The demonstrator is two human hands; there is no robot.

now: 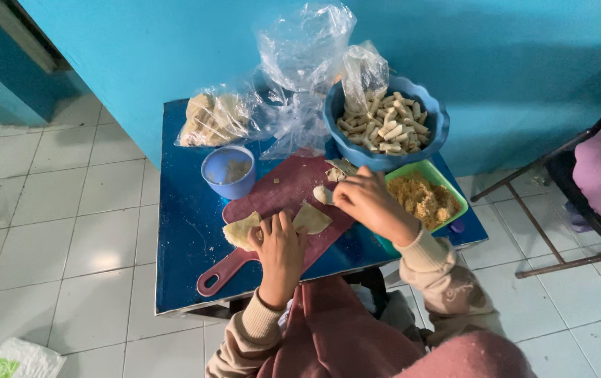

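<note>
On a small blue table (181, 245) lies a dark red cutting board (286, 189) with a handle. A thin pale dough wrapper (239, 229) is spread on it. My left hand (278, 245) presses flat on the wrapper, fingers apart. My right hand (367, 199) is pinched on a small pale rolled piece of dough (323, 194) at the board's right edge. A second bit of wrapper (312, 218) shows between the hands.
A blue bowl (435, 122) of pale rolled pieces stands at the back right, a green tray (454, 189) of golden crumbs beside it, a small blue cup (227, 173) at the left. Clear plastic bags (293, 63) sit behind. A metal chair frame (538, 210) stands right.
</note>
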